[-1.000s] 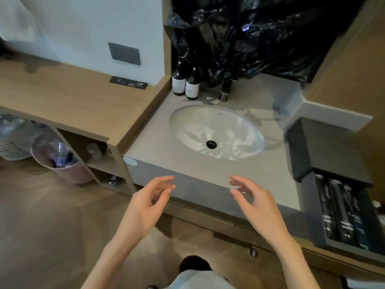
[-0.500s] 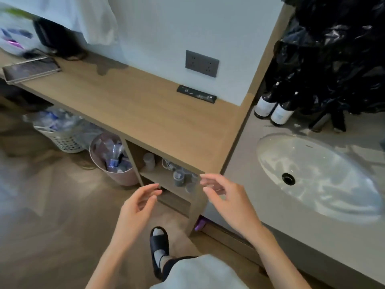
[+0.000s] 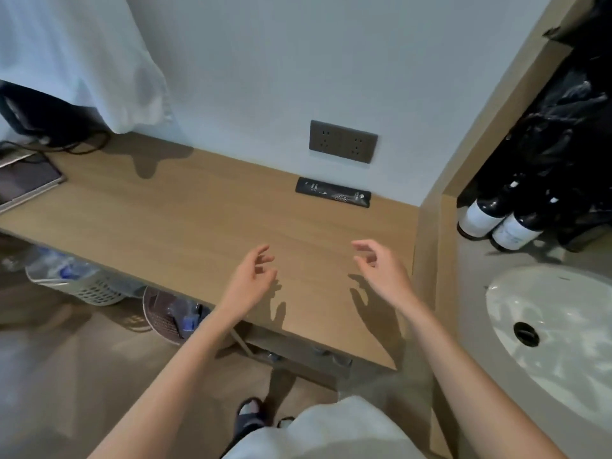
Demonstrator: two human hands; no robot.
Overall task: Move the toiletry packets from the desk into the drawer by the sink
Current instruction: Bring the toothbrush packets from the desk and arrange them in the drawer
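One black toiletry packet, flat and oblong with pale print, lying on the desk close to the wall, just below the socket plate. Nothing touches it.

Person's left hand: held over the front part of the desk, well short of the packet, fingers loosely curled and released, holding nothing.

Person's right hand: level with the left and apart from it, fingers likewise slack, empty.

Far left of the desk: a flat dark tablet, with cables behind it and a white cloth hanging above.

Beyond the desk's right end: two dark bottles with white labels, standing side by side under black plastic sheeting, and a white sink.

Under the desk: a pale slatted basket and a round bin.
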